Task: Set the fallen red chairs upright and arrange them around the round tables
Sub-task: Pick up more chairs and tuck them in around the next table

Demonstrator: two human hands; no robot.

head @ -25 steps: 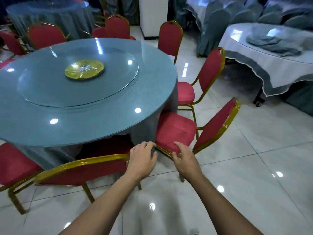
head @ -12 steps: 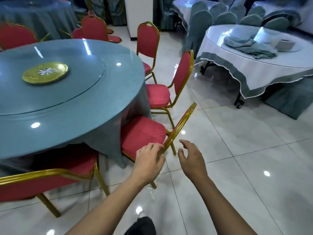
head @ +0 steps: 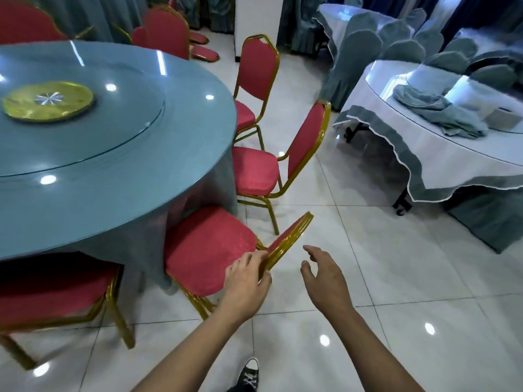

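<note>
Left hand (head: 246, 281) has its fingers curled over the gold top rail of the nearest chair (head: 209, 250), thumb on the other side, so it's a proper grip. Right hand (head: 325, 275) floats just beside the chair back, fingers loosely spread, touching nothing. The chair stands upright, seat tucked against the blue table (head: 119, 165).
</note>
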